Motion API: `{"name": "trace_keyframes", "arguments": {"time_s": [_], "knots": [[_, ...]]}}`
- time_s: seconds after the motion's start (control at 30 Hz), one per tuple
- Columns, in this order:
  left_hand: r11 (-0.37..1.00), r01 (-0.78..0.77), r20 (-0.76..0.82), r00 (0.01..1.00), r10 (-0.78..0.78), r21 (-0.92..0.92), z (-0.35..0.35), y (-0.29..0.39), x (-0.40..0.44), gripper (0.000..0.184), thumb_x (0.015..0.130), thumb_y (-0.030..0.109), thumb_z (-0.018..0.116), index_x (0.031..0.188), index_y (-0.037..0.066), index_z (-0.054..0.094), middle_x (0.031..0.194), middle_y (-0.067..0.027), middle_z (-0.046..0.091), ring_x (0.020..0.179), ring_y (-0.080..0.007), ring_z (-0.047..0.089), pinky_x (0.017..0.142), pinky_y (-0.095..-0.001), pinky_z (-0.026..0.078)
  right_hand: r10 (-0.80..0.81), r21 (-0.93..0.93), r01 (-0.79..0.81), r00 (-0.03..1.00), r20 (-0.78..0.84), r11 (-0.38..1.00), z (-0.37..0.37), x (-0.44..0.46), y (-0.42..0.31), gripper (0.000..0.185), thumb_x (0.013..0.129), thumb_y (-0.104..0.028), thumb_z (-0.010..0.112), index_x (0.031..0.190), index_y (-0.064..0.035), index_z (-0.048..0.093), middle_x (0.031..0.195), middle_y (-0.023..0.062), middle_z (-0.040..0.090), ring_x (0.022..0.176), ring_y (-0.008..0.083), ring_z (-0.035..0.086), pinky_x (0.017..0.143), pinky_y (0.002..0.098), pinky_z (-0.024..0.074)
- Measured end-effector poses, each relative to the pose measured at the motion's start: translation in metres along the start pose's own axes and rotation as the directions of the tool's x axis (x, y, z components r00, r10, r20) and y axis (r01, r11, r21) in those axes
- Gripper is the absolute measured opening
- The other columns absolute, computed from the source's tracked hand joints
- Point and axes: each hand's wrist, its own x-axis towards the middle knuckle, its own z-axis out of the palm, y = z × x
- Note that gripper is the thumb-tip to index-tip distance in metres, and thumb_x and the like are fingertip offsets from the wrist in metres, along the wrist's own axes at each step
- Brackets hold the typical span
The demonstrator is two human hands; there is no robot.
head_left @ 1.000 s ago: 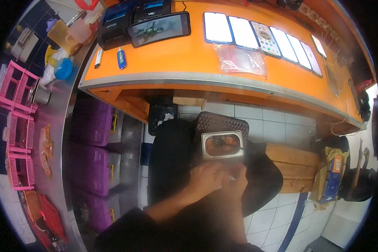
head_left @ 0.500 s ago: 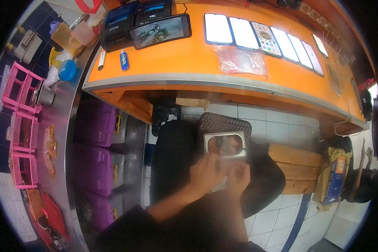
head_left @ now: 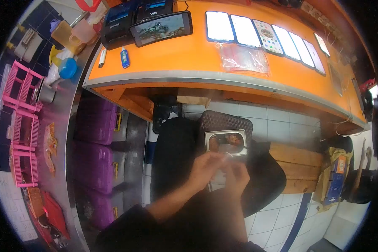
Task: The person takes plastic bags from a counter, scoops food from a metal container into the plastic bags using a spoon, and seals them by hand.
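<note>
Close together over my lap, both hands pinch what looks like a small clear plastic bag [head_left: 236, 152]. My left hand [head_left: 205, 167] has its fingers closed at the bag's near edge. Beside it, my right hand [head_left: 237, 176] is closed too, fingertips almost touching the left ones. The film is see-through, so its outline is faint. Just beyond the fingers sits a rectangular metal tray [head_left: 207, 136] with reddish-brown food [head_left: 231, 139] in it and a dark spoon-like handle at its right. The tray rests on a dark brown woven-pattern stool or basket [head_left: 227, 121].
An orange table [head_left: 164, 63] stands ahead, bearing several lit phones [head_left: 245, 31], a clear bag pack [head_left: 244, 61], a propped-up phone [head_left: 161, 29], a marker [head_left: 102, 58] and a blue tube [head_left: 125, 58]. Purple bins [head_left: 94, 164] and a steel counter [head_left: 59, 126] are left; a wooden bench [head_left: 296, 168] is right.
My hands have shifted slightly, the left fingertips now higher and flatter. The clear film covers less of the tray, so more food shows.
</note>
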Motion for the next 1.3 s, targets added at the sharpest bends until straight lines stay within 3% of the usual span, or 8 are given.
{"name": "trace_keyframes", "arguments": {"time_s": [0.13,0.23,0.33,0.5,0.67,0.73,0.93,1.3], "knots": [[0.965,-0.058,0.049,0.998,0.047,0.254,-0.002,-0.003,0.003,0.020,0.090,0.017,0.066,0.100,0.000,0.066,0.076,-0.0042,0.064,0.050,-0.0034,0.051,0.042,-0.0205,0.038,0.351,0.390,-0.351,0.933,0.075,0.851,-0.007,0.009,0.001,0.004,0.087,-0.003,0.064,0.091,-0.0026,0.062,0.076,0.0054,0.065,0.048,0.0106,0.053,0.045,0.0220,0.0438],[0.920,-0.156,0.096,0.987,0.130,0.359,0.003,0.006,0.006,0.022,0.090,0.020,0.066,0.097,-0.001,0.066,0.074,-0.0029,0.063,0.047,-0.0036,0.048,0.040,-0.0209,0.036,0.413,0.750,-0.533,0.830,0.374,0.392,-0.009,0.010,0.015,0.008,0.090,-0.011,0.060,0.093,-0.0045,0.057,0.072,0.0047,0.060,0.038,0.0055,0.035,0.033,0.0176,0.0289],[0.939,0.069,0.082,0.991,-0.103,0.336,0.004,0.012,0.005,0.020,0.091,0.021,0.064,0.093,0.001,0.065,0.073,-0.0004,0.060,0.050,-0.0037,0.047,0.043,-0.0199,0.034,0.408,0.670,-0.622,0.779,0.477,0.404,-0.008,0.007,0.004,0.010,0.091,-0.016,0.059,0.091,-0.0067,0.057,0.072,0.0049,0.059,0.037,0.0060,0.035,0.034,0.0176,0.0289],[0.788,0.436,0.263,0.898,-0.352,-0.434,-0.007,-0.005,0.010,0.014,0.088,0.019,0.065,0.083,0.007,0.059,0.072,0.0041,0.052,0.060,-0.0039,0.045,0.052,-0.0203,0.033,0.366,0.667,-0.691,0.718,0.592,0.277,-0.013,0.015,0.022,0.014,0.093,-0.021,0.057,0.090,-0.0074,0.057,0.074,0.0045,0.059,0.040,0.0061,0.037,0.035,0.0183,0.0288],[0.982,0.188,0.319,0.930,-0.182,0.015,-0.022,-0.003,0.013,0.013,0.084,0.014,0.067,0.079,0.010,0.055,0.072,0.0044,0.050,0.061,-0.0048,0.045,0.054,-0.0215,0.035,0.383,0.663,-0.609,0.792,0.476,0.435,-0.016,0.016,0.004,0.011,0.091,-0.014,0.059,0.099,-0.0066,0.054,0.073,0.0029,0.058,0.044,0.0048,0.040,0.037,0.0183,0.0295],[0.970,0.108,0.178,0.973,-0.148,0.217,-0.020,-0.014,0.018,0.013,0.082,0.012,0.067,0.078,0.010,0.054,0.072,0.0044,0.050,0.063,-0.0054,0.046,0.055,-0.0220,0.038,0.271,0.444,-0.445,0.875,0.402,0.778,-0.012,0.016,-0.005,0.027,0.086,-0.003,0.063,0.108,-0.0076,0.049,0.075,0.0019,0.057,0.052,0.0037,0.043,0.042,0.0168,0.0321],[0.557,-0.397,0.009,0.820,0.572,0.730,-0.003,-0.020,0.012,0.014,0.080,0.012,0.071,0.085,0.004,0.061,0.078,-0.0064,0.062,0.069,-0.0208,0.063,0.061,-0.0328,0.050,-0.101,0.122,0.091,0.992,0.077,0.988,0.007,0.009,0.007,0.040,0.081,-0.001,0.067,0.115,-0.0062,0.045,0.083,0.0042,0.055,0.068,0.0077,0.050,0.057,0.0213,0.0405],[0.276,-0.464,0.175,0.718,0.673,0.842,-0.003,-0.025,-0.002,0.013,0.082,0.017,0.067,0.090,0.006,0.066,0.080,-0.0102,0.065,0.067,-0.0286,0.065,0.058,-0.0378,0.052,-0.299,-0.586,0.263,0.954,0.037,0.766,0.003,0.003,0.014,0.039,0.087,-0.023,0.068,0.116,-0.0020,0.051,0.085,0.0143,0.062,0.074,0.0271,0.062,0.065,0.0332,0.0491]]}}
